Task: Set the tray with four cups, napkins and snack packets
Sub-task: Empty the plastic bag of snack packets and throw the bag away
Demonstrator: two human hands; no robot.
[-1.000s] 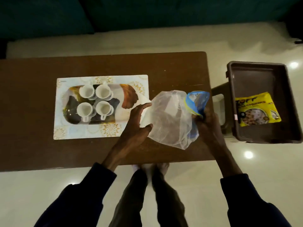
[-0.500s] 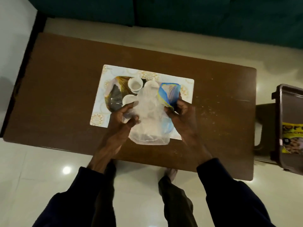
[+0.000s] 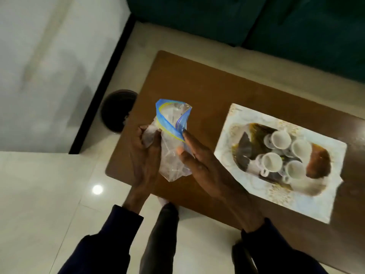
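Observation:
A clear plastic zip bag (image 3: 171, 147) with a blue and yellow seal is crumpled between both hands above the left end of the brown table (image 3: 197, 91). My left hand (image 3: 146, 153) grips its left side. My right hand (image 3: 199, 165) presses flat against its right side, fingers extended. To the right, a patterned tray (image 3: 318, 153) lies on a pale placemat (image 3: 246, 123). Several white cups (image 3: 280, 139) stand on the tray in a tight cluster. The view is blurred.
A dark round bin (image 3: 116, 109) stands on the floor past the table's left end, next to a white wall (image 3: 49, 66) with a black skirting. A teal sofa (image 3: 256, 22) runs behind the table. My legs and feet are below the table's near edge.
The view has swung left, so the tray now lies on the right and the brown crate is out of sight. Both hands carried the bag from over the tray to the table's left end.

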